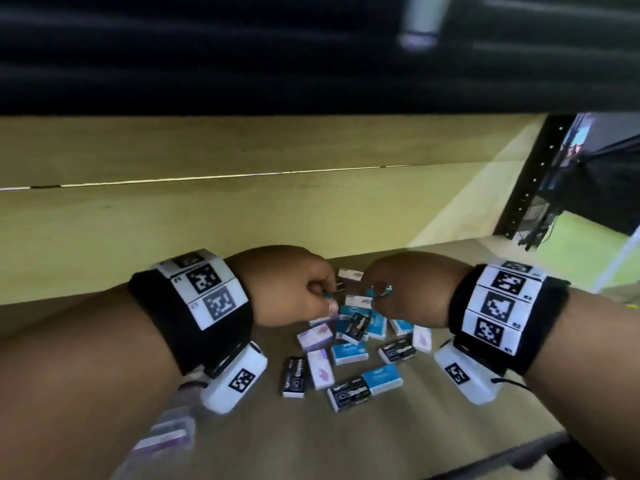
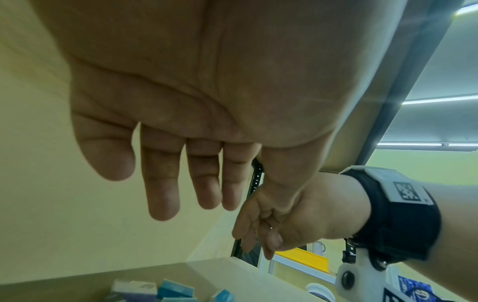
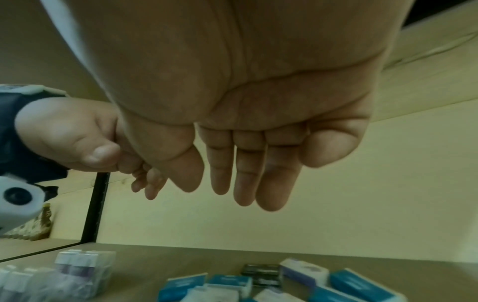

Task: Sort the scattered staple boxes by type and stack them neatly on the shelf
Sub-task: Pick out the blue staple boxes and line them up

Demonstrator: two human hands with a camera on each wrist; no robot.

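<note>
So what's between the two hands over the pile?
Head view: no bare gap. Between the left hand and right hand lie small lilac-and-white and blue staple boxes on the tan shelf.

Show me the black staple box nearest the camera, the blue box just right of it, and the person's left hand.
black staple box [image 1: 349, 393], head view, on its printed top face.
blue box [image 1: 382, 376], head view, on its blue top face.
left hand [image 1: 289, 287], head view, on the back of the hand.

Our head cam looks down over both wrists; our wrist cams sit under each palm, all sharing the staple boxes [image 1: 349, 353].
</note>
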